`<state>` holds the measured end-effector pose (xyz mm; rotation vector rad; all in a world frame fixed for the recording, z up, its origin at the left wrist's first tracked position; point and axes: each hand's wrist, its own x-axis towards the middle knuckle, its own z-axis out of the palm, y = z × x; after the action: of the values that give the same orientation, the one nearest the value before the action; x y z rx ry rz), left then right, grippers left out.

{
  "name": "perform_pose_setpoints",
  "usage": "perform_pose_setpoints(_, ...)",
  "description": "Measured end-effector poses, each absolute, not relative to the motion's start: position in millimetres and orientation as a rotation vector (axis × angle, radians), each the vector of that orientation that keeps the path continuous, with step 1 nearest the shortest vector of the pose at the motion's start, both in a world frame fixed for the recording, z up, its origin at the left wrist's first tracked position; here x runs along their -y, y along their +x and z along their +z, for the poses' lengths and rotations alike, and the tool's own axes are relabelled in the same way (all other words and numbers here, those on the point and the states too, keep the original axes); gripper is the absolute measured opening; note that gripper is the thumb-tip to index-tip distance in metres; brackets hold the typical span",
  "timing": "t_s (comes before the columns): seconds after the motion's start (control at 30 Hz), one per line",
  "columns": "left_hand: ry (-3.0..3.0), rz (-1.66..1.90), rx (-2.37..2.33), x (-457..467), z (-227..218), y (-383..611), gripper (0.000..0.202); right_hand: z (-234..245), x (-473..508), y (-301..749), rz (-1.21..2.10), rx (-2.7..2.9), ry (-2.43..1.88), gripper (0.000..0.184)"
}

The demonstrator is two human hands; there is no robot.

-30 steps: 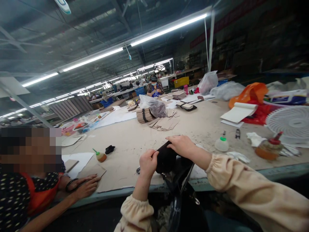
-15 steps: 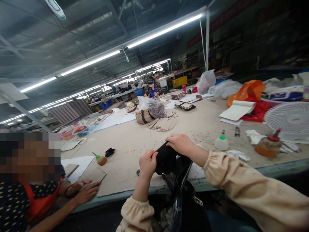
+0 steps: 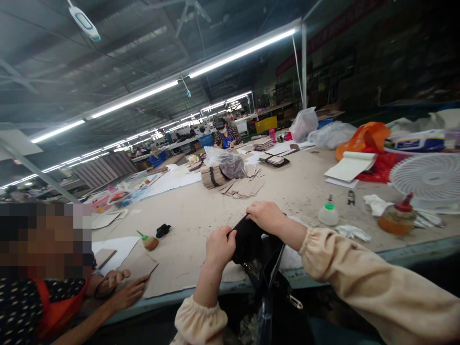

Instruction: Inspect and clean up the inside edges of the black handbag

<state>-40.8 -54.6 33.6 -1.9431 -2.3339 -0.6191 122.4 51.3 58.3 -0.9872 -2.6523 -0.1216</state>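
A black bag [image 3: 247, 239] with metal clasps rests at the table's near edge, its lower part hanging down toward my lap. My left hand [image 3: 220, 247] is closed on the bag's left side, with the thumb along its edge. On its upper rim, my right hand [image 3: 268, 218] grips with curled fingers. A metal snap hook [image 3: 294, 301] dangles below, near a strip of clear plastic [image 3: 265, 314]. The inside of the bag is mostly dark, and the fingertips behind its rim are hidden.
To the left, a co-worker's hand [image 3: 131, 290] lies at a brown panel [image 3: 142, 265]. Glue bottles stand on both sides, one amber [image 3: 149, 242] and one clear [image 3: 328, 214]. Farther back are stacked brown pieces [image 3: 212, 177]. A white basket [image 3: 436, 176] is at right.
My hands keep their hold on the bag, and it has barely moved. The camera view has shifted slightly. At left, the co-worker's hands have moved a little.
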Motion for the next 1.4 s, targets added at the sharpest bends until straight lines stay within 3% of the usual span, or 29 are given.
perform_pose_setpoints(0.3, -1.982, -0.367, 2.365, 16.2, 48.2, -16.8, 0.029, 58.3, -52.9, 125.8, -0.118, 2.641, -1.014, 0.021)
perform_pose_setpoints(0.47, -1.938, -0.362, 2.372, 11.3, 46.0, -16.8, 0.029, 59.8, -53.4, 141.9, -0.129, 2.621, -1.016, 0.037)
perform_pose_setpoints(0.77, -1.941, -0.391, 2.353, 8.3, 43.6, -16.4, 0.028, 59.6, -62.1, 141.1, -0.155, 2.6, -1.054, 0.023)
perform_pose_setpoints(1.4, -1.949, -0.381, 2.358, 8.0, 43.9, -12.6, 0.028, 60.5, -68.5, 135.1, -0.151, 2.623, -1.133, 0.021)
